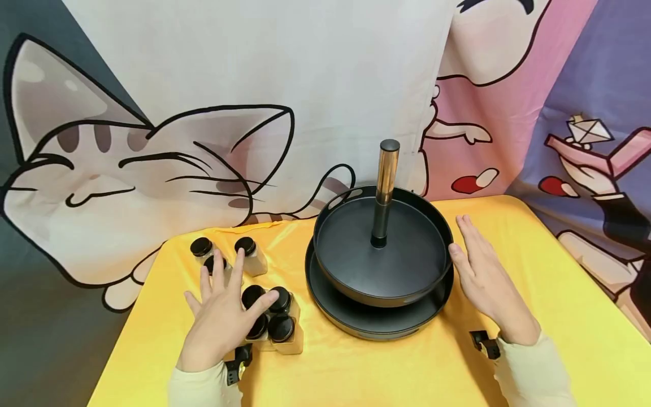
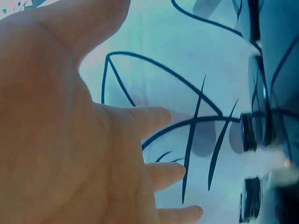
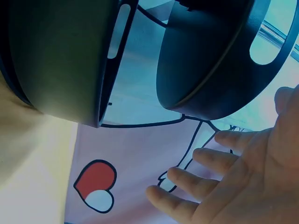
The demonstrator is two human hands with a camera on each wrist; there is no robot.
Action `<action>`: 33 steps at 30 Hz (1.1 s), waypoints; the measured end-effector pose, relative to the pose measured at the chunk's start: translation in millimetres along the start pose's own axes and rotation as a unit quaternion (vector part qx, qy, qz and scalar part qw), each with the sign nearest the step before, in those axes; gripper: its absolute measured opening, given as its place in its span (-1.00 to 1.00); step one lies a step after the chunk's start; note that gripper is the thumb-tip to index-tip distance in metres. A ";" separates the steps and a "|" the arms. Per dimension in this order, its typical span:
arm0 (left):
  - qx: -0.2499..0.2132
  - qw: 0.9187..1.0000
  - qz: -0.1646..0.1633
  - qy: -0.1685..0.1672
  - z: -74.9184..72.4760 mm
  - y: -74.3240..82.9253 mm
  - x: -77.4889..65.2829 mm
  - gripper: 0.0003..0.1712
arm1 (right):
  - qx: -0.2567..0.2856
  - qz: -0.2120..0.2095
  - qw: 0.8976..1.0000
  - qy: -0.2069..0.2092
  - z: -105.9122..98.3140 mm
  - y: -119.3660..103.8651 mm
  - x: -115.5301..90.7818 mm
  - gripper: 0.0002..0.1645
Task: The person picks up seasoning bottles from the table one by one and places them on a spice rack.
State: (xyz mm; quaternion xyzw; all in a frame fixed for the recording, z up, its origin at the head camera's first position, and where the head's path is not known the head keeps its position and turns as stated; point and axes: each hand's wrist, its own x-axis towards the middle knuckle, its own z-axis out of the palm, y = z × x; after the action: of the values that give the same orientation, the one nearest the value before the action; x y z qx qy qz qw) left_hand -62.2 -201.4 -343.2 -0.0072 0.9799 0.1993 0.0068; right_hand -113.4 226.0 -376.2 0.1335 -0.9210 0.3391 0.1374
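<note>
A two-tier round black rack stands at the middle of the table in the head view. Its upper tray sits above a lower tray, and a post with a wood-look grip rises from the centre. My right hand, fingers straight, is beside the upper tray's right rim; the right wrist view shows both trays past its fingers. With fingers spread and nothing held, my left hand hovers over several square black-lidded jars, partly covering them.
A black-lidded jar stands behind my left hand, with others to its left. The yellow tablecloth covers the table. Behind it hangs a cloth backdrop with cartoon figures, close to the rack's far side.
</note>
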 end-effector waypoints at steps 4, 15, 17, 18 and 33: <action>-0.006 1.000 -0.001 -0.008 -7.2 -8.6 -2.5 0.09 | 0.013 -0.006 1.000 0.002 -2.0 -0.3 2.8 -0.33; -0.033 0.998 -0.005 -0.056 -20.2 -34.6 -7.6 0.19 | 0.012 -0.010 1.000 0.022 0.9 -0.6 7.6 -0.35; -0.039 0.997 0.000 -0.067 -21.1 -40.8 -9.5 0.20 | 0.013 -0.009 1.000 0.023 2.2 -0.8 7.4 -0.35; -0.039 0.997 0.003 -0.071 -21.5 -43.5 -10.2 0.21 | 0.014 -0.008 1.000 0.023 2.5 -0.9 7.0 -0.35; -0.074 0.985 -0.026 -0.152 -18.5 -61.5 -8.8 0.39 | 0.014 -0.001 0.999 0.029 1.2 -2.6 4.8 -0.36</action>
State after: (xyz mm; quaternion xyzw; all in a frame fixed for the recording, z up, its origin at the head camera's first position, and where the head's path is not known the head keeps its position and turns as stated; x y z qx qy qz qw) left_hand -52.5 -265.1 -350.0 -0.0030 0.9496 0.2696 0.1600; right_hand -117.1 222.5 -373.9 0.1264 -0.9117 0.3554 0.1627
